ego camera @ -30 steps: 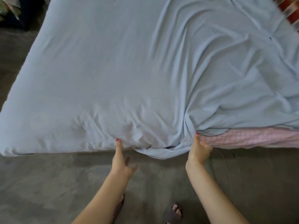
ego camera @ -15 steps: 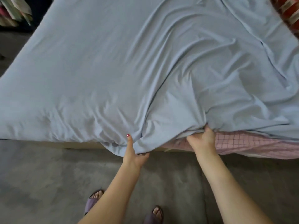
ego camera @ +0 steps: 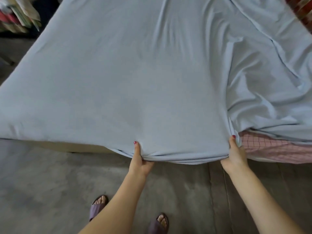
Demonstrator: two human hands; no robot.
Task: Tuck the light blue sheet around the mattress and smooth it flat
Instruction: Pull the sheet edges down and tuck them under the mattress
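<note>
The light blue sheet (ego camera: pixel 135 81) covers most of the mattress and hangs over its near edge. My left hand (ego camera: pixel 139 162) grips the sheet's lower hem, thumb on top and fingers curled under. My right hand (ego camera: pixel 235 153) grips the same hem further right, beside a white tag. Between my hands the cloth is stretched taut and fairly smooth. To the right the sheet lies in loose folds, and the mattress's pink checked cover (ego camera: pixel 270 149) shows bare below it.
Grey floor (ego camera: pixel 50 191) runs along the near side, where my sandalled feet (ego camera: pixel 162 222) stand. A beige bed base (ego camera: pixel 67 146) shows under the sheet at left. Colourful cloth (ego camera: pixel 18 16) lies at the far left, patterned fabric (ego camera: pixel 302 9) at the far right.
My hands have moved apart along the hem, the right one further right. The bunched folds between them have been pulled out into a taut, smoother stretch. My view has shifted right.
</note>
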